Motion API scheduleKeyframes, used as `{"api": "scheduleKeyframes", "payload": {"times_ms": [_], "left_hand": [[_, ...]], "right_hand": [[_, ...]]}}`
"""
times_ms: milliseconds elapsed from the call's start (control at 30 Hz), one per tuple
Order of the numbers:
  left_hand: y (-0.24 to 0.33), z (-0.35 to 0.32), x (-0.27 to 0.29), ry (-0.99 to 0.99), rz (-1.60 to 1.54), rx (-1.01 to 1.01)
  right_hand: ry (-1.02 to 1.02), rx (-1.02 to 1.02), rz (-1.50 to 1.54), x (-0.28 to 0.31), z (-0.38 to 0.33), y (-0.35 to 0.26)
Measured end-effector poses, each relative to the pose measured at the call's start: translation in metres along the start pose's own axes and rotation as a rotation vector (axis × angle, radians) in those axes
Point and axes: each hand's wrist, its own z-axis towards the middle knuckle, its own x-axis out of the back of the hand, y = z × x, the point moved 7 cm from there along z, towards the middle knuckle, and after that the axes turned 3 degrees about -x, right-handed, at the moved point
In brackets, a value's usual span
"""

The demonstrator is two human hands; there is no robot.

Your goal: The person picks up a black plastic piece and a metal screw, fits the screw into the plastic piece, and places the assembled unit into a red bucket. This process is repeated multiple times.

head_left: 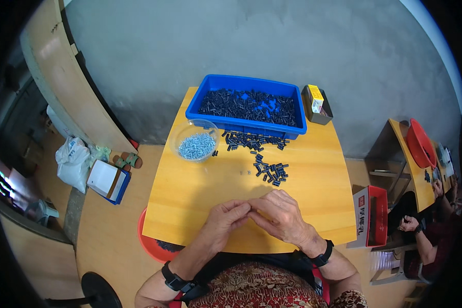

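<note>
My left hand (pixel 224 220) and my right hand (pixel 281 216) meet above the near edge of the yellow table (pixel 313 179). Their fingertips are pinched together; whatever is between them is hidden or too small to make out. Beyond the hands lies a loose heap of small black cylindrical parts (pixel 272 173), with more black pieces (pixel 254 140) spread along the front of a blue bin (pixel 251 126). Many similar parts (pixel 241 105) fill that bin. To its front left, a clear plastic bowl (pixel 216 136) holds a mass of small silvery screws (pixel 196 146).
A dark box (pixel 321 117) with a yellow carton (pixel 314 97) stands right of the bin. A red basin (pixel 147 237) sits below the table's left edge. At right, another person's hand (pixel 408 223) shows near a second table with a red basin (pixel 420 143). A red crate (pixel 377 215) stands between.
</note>
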Motion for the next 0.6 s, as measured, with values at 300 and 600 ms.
{"api": "scheduleKeyframes", "payload": {"times_ms": [300, 600], "left_hand": [[0.003, -0.003, 0.000, -0.018, 0.057, -0.044], [0.001, -0.002, 0.009, 0.027, 0.003, -0.024]], "right_hand": [[0.051, -0.019, -0.037, 0.000, -0.004, 0.003], [-0.032, 0.003, -0.021, -0.006, 0.005, -0.002]]}}
